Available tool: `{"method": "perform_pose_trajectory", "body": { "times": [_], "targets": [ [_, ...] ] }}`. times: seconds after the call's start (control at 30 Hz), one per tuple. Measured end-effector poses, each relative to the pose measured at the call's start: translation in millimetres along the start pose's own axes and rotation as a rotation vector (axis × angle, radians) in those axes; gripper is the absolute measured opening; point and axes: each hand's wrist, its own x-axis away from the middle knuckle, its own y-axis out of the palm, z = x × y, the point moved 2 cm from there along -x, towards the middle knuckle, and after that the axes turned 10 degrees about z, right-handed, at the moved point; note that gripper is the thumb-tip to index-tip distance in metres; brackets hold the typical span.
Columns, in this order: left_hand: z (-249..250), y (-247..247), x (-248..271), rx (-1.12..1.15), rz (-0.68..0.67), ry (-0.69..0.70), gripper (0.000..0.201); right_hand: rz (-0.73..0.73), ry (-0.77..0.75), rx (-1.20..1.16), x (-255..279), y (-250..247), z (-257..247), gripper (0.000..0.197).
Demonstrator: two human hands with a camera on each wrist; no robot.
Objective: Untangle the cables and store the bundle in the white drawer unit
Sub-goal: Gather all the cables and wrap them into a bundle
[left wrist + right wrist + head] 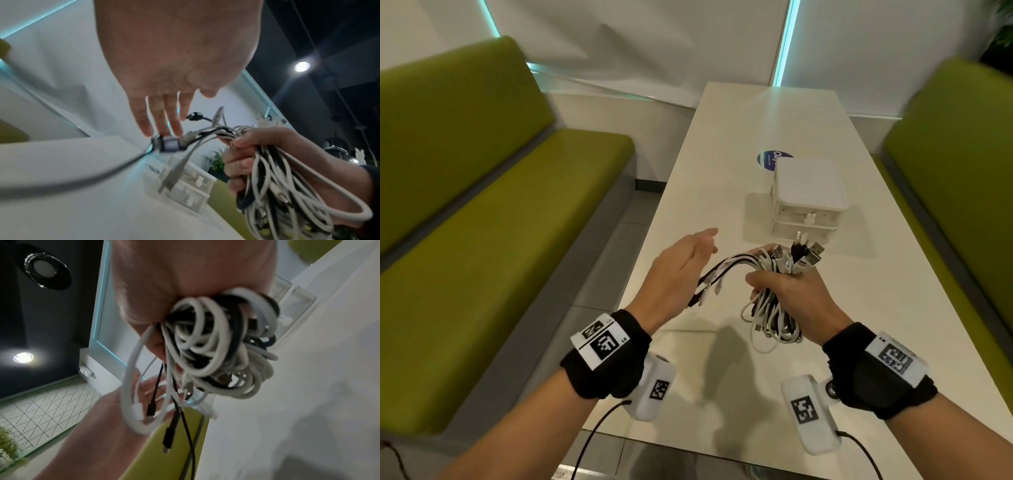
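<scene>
My right hand [787, 291] grips a bundle of white and black cables [770, 315] above the white table [722, 192]; coiled loops hang below the fist and USB plugs [804, 255] stick up toward the drawer unit. The same cable bundle [222, 344] fills the right wrist view, held in the right hand [185, 280]. My left hand [681, 270] hovers open just left of the bundle, fingers straight, beside the loose cable ends [705, 284]. In the left wrist view the left hand's fingers [160, 116] reach toward a plug [168, 143]. The white drawer unit [808, 198] stands beyond, drawers closed.
Green benches [482, 205] flank the table on both sides, the other bench [955, 154] at right. A round blue sticker [774, 159] lies behind the drawer unit. Grey floor tiles [619, 246] show left of the table edge.
</scene>
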Motion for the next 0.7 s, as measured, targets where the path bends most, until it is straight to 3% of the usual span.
{"method": "perform_pose_trajectory", "body": {
  "times": [0.13,0.27,0.37,0.47,0.57,0.7],
  "targets": [
    [6.3,10.9,5.9,-0.019,-0.199,0.036,0.044,-0.025,0.01,-0.071,2.4,6.4,-5.1,0.015],
    [4.7,7.4,17.9,0.037,-0.293,-0.09,0.044,-0.11,-0.104,0.15,0.1,-0.9,-15.9,0.017],
    [6.2,-0.8,20.5,-0.062,-0.475,-0.099,0.04,-0.19,-0.158,0.326,-0.7,-3.8,-22.6,0.019],
    [-0.4,-8.6,20.3,-0.031,-0.611,-0.193,0.028,-0.221,-0.162,0.374,0.7,0.2,-24.2,0.02],
    [-8.0,-13.4,20.6,0.051,-0.524,-0.232,0.034,-0.198,-0.171,0.358,0.9,3.9,-21.9,0.019],
    [-5.2,-11.9,14.6,0.177,-0.105,-0.153,0.026,-0.11,-0.097,0.141,0.4,7.8,-16.1,0.013]
  ]
}}
